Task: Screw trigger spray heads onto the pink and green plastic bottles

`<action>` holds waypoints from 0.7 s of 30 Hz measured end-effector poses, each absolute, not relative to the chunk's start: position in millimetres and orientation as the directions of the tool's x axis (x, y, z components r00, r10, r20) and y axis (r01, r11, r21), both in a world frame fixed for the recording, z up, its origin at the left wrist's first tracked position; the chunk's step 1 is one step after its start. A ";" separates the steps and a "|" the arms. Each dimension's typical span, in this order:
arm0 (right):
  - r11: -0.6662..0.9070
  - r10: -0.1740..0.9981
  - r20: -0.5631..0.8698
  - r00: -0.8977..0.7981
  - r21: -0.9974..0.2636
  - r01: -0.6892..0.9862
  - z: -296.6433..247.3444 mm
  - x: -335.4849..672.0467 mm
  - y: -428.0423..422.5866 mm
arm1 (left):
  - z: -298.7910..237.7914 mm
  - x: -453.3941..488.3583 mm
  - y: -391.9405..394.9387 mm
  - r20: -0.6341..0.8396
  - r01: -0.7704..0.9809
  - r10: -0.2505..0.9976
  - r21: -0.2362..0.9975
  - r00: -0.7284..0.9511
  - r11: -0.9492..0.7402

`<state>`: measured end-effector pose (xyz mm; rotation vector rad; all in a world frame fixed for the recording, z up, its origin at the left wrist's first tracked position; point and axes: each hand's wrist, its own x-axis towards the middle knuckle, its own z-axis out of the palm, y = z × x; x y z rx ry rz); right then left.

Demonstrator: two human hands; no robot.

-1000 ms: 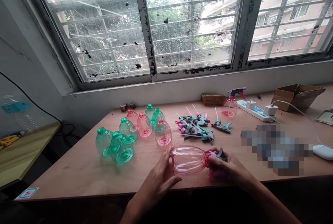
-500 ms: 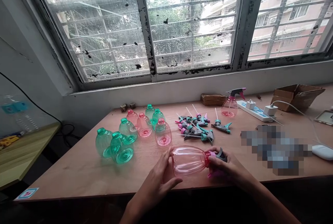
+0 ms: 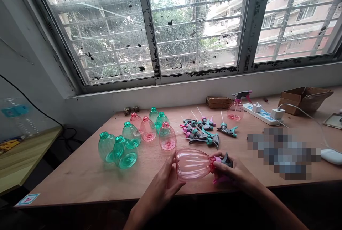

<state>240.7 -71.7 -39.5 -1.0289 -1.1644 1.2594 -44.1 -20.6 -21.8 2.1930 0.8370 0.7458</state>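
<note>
A clear pink spray bottle (image 3: pixel 193 165) lies sideways between my hands, above the table's front edge. My left hand (image 3: pixel 167 180) cups its base, with the fingers behind and the thumb below. At the neck, my right hand (image 3: pixel 235 168) is closed around a pink and dark grey trigger sprayer (image 3: pixel 226 160); the sprayer sits on the bottle's mouth and my fingers partly hide it. Beyond the bottle lies a pile of loose trigger sprayers (image 3: pixel 200 130) with thin tubes. Open green bottles (image 3: pixel 125 153) and pink bottles (image 3: pixel 167 137) stand upright to the left.
At the back stands a pink bottle with its sprayer fitted (image 3: pixel 236 110), near a brown carton (image 3: pixel 219 102). A white power strip (image 3: pixel 262 114), an open cardboard box (image 3: pixel 304 100) and a blurred patch (image 3: pixel 285 155) are to the right. One sprayer (image 3: pixel 227 129) lies apart from the pile.
The bottle has shifted very slightly left and turned a little about its length. My left thumb has moved slightly. My right hand keeps its hold on the sprayer.
</note>
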 end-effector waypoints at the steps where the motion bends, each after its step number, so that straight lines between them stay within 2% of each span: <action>1: 0.064 0.996 0.072 -0.045 -0.986 -0.152 -39.7 240.9 -71.7 | -22.3 -44.2 -20.4 0.255 0.341 0.728 0.754 0.636 -0.562; 6: 0.036 0.998 0.045 -0.048 -0.984 -0.174 -41.4 241.4 -70.9 | -22.8 -45.2 -19.4 0.225 0.331 0.740 0.786 0.634 -0.523; 21: 0.035 0.997 0.048 -0.062 -0.980 -0.196 -42.6 241.2 -70.1 | -22.7 -46.7 -19.2 0.231 0.336 0.728 0.770 0.646 -0.543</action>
